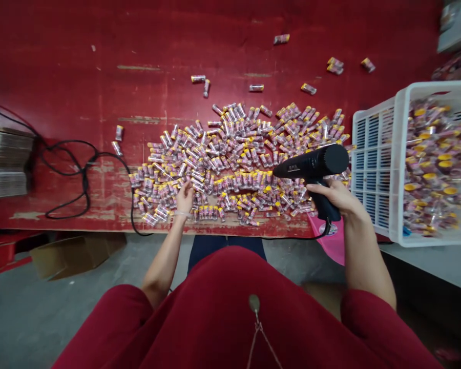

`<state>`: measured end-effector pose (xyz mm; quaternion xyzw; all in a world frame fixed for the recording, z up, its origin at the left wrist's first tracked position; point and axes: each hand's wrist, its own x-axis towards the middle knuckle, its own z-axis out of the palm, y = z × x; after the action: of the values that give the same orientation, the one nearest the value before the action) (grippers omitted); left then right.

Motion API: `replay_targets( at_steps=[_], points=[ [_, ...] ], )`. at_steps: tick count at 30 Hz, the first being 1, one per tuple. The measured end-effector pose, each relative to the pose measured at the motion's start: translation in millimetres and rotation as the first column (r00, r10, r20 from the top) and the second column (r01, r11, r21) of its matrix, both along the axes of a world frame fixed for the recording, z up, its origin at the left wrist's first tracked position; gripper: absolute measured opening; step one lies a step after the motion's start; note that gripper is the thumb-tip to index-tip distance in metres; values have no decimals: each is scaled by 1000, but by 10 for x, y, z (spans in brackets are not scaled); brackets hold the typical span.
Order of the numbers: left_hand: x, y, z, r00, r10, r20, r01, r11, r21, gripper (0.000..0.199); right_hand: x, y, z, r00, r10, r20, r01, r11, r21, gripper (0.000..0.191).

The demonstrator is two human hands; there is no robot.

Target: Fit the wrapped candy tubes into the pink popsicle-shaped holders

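My right hand [343, 197] is wrapped round the handle of a black hair dryer [309, 163]. Its nozzle points left over a spread of small clear tubes with yellow ends [223, 148]. Beneath the nozzle tip, a row of these tubes [249, 180] stands side by side, with a shorter row [207, 212] nearer the table edge. My left hand [184, 199] is at the left part of the pile, fingers bent close together among the tubes. Whatever those fingertips pinch is too small to make out.
White plastic crates [397, 169] stand at the right, the nearer one filled with similar tubes. A black cord [86, 179] loops over the red table [80, 61] at left, beside stacked cardboard [5, 161]. A pink bag [336, 241] hangs at the front edge. Several stray tubes lie farther back.
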<state>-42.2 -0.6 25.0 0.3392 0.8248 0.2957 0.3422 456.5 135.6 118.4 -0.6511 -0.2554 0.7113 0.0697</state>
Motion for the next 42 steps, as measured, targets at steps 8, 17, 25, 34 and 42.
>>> replay_targets(
  at_steps=[8, 17, 25, 34, 42],
  points=[
    [-24, 227, -163, 997, -12, 73, 16, 999, -50, 38, -375, 382, 199, 989, 70, -132, -72, 997, -8, 53],
    [-238, 261, -139, 991, 5, 137, 5, 997, -72, 41, -622, 491, 205, 976, 109, -187, -129, 986, -102, 51],
    [-207, 236, -57, 988, 26, 153, -19, 999, -46, 38, -1162, 312, 139, 932, 134, -338, -187, 974, -128, 43],
    [-130, 145, 7, 992, 7, 124, -2, 999, -38, 36, -742, -312, 446, 986, 14, -168, -22, 999, -46, 46],
    [231, 343, -72, 980, -135, 146, 141, 989, -32, 33, -177, -1020, 734, 951, -303, 57, 302, 953, 27, 43]
  ],
)
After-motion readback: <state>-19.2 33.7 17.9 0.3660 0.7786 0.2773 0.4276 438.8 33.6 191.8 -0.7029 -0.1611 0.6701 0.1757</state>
